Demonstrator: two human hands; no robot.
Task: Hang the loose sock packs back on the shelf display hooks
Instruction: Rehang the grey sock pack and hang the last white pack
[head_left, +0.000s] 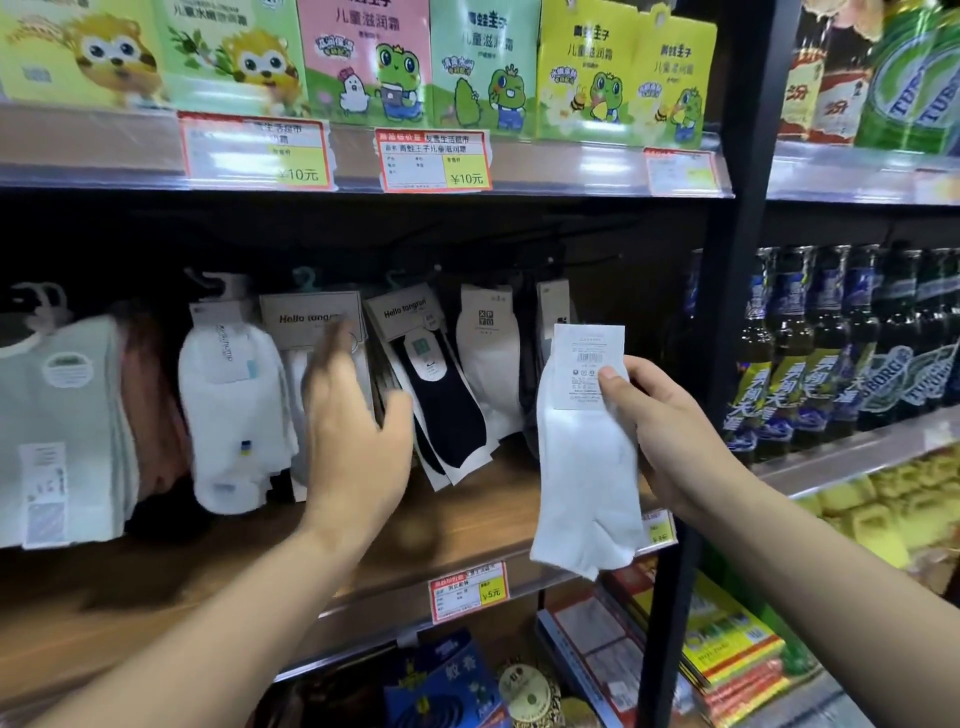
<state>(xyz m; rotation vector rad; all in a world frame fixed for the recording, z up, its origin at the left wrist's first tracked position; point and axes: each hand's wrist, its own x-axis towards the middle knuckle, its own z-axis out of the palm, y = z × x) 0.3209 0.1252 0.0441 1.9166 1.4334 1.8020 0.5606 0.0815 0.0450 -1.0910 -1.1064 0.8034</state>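
Note:
My right hand (670, 431) holds a white sock pack (587, 467) by its paper label, thumb on the barcode side, in front of the shelf's right end. My left hand (353, 415) is blurred, fingers spread, reaching among the hanging packs at the "Hello tangran" pack (311, 317). More packs hang from dark hooks (566, 265) along the row: a white pack (228, 395), a navy sock pack (441, 395) and a white XPTO pack (491, 353). The hook tips are mostly lost in shadow.
A wooden shelf board (467, 519) runs under the socks with price tags on its front edge. Child cream boxes (363, 57) stand on the shelf above. A black upright post (722, 312) separates beer bottles (831, 353) at right. Mosquito coil boxes (447, 680) sit below.

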